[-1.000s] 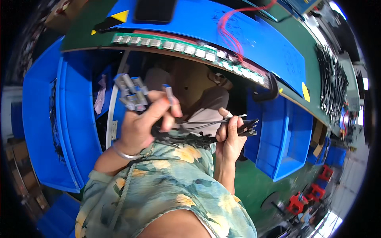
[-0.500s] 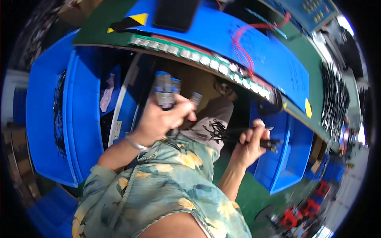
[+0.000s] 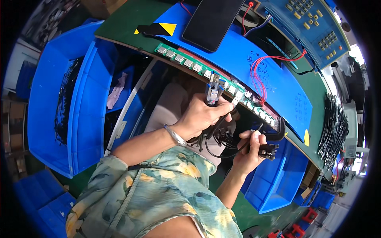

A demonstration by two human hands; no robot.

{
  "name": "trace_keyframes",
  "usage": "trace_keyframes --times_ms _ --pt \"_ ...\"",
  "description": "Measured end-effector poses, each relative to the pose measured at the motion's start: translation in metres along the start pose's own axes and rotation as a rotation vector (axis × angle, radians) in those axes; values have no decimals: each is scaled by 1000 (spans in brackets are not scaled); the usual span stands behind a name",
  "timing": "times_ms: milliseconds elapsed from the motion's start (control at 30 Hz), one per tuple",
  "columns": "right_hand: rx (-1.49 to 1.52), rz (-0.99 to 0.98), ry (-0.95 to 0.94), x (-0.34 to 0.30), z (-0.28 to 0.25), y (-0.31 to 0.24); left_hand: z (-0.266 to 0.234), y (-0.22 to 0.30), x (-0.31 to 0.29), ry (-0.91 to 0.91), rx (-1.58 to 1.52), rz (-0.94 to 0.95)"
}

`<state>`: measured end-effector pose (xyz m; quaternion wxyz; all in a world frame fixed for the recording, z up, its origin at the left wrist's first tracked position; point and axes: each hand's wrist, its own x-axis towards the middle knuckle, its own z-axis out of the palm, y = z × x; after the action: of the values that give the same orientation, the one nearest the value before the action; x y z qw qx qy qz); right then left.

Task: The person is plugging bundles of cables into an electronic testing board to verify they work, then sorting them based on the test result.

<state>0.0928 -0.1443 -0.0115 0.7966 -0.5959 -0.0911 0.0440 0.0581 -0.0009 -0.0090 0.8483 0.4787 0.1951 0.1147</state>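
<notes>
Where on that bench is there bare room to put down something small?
The blue sheet has a free patch between the phone and the red wires, and another right of those wires, handwriting aside. It's crowded along the front edge, where the circuit board lies near both hands, and at far right, under the black cables.

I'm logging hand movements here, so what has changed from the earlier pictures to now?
The left hand has moved forward and right, bringing one plug up to the board; contact is unclear. The right hand is now closer to the board's right end. Nothing was visibly let go: the left hand keeps its metal plugs, the right its black plugs. The phone stays on the blue sheet.
</notes>
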Motion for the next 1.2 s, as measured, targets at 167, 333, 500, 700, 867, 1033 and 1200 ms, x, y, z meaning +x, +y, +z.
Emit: trace_keyframes --times_ms 167,333,500,700,867,1033,1200 --pt "-166 43 15 2 9 5 3 -6 8 16 -18 96" --pt "-252 -30 -26 8 13 14 4 2 7 18 -67 37" --pt "-209 -15 -29 8 18 12 3 3 9 2 -47 17" --pt "-84 58 -42 11 18 15 2 1 9 2 -45 20" --pt "102 91 -57 13 14 20 3 2 9 11 -34 18" --pt "165 150 -53 18 14 18 4 4 9 6 -30 30" --pt "213 153 -51 21 16 16 5 5 9 10 -21 33"
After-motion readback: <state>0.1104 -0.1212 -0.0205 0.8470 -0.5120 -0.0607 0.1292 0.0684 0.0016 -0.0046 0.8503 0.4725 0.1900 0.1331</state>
